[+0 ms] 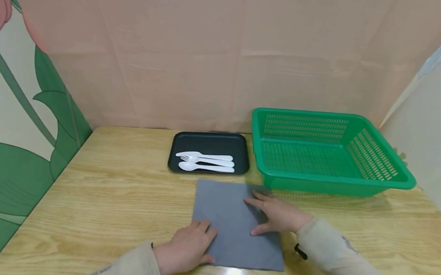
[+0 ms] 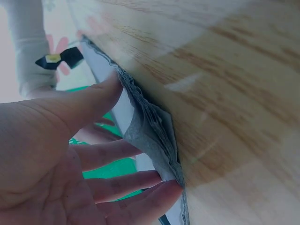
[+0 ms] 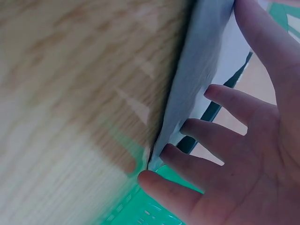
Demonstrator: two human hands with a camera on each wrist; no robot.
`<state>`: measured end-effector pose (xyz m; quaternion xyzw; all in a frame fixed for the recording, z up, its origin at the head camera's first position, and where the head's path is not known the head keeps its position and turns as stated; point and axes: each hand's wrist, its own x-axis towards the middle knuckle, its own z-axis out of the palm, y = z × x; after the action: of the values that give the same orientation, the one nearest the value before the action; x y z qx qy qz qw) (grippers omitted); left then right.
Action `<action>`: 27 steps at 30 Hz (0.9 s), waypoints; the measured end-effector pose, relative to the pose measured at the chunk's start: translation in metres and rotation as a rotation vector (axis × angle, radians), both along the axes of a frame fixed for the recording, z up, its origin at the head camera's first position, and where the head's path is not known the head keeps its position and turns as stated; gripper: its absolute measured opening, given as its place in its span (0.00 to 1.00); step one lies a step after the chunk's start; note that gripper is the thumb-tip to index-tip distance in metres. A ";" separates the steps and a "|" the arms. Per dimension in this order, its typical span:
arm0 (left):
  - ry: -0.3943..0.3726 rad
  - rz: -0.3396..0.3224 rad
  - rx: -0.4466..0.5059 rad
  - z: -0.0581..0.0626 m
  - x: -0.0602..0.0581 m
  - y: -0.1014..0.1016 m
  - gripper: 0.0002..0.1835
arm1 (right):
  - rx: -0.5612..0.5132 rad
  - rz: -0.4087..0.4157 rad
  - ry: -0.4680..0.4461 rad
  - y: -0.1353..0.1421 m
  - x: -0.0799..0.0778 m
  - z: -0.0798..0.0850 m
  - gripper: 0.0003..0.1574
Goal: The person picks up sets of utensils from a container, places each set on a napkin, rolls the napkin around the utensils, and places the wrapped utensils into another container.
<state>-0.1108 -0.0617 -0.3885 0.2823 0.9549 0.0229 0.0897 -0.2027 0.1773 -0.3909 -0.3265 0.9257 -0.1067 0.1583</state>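
A grey square of cloth or napkins [image 1: 231,235] lies flat on the table, with several thin layers showing along its edge [image 2: 157,126] in the left wrist view. My left hand [image 1: 187,246] rests at its near left corner, fingertips touching the side and thumb by the near edge. On its right part lies my right hand [image 1: 277,214], fingers spread and fingertips touching the top and the right edge. Behind the grey square, a black tray [image 1: 211,142] bears a white plastic knife [image 1: 220,157], a fork [image 1: 216,162] and a spoon [image 1: 211,169], side by side.
A green slatted basket [image 1: 336,182] stands at the back right, its left side close to the tray and its front wall just beyond the grey square. The wooden table [image 1: 120,198] meets a pink wall covering [image 1: 181,54] at the back.
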 end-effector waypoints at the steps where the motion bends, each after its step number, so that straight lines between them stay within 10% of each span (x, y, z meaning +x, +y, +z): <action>1: -0.003 0.002 0.000 0.000 0.000 0.000 0.31 | 0.004 0.001 0.002 0.000 0.000 -0.001 0.54; 27: -0.055 -0.007 -0.002 0.003 -0.008 -0.004 0.30 | 0.052 -0.051 -0.016 -0.002 0.003 0.000 0.54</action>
<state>-0.1185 -0.0655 -0.3855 0.2845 0.9511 0.0293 0.1165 -0.1997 0.1757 -0.3905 -0.2979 0.9349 -0.0892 0.1711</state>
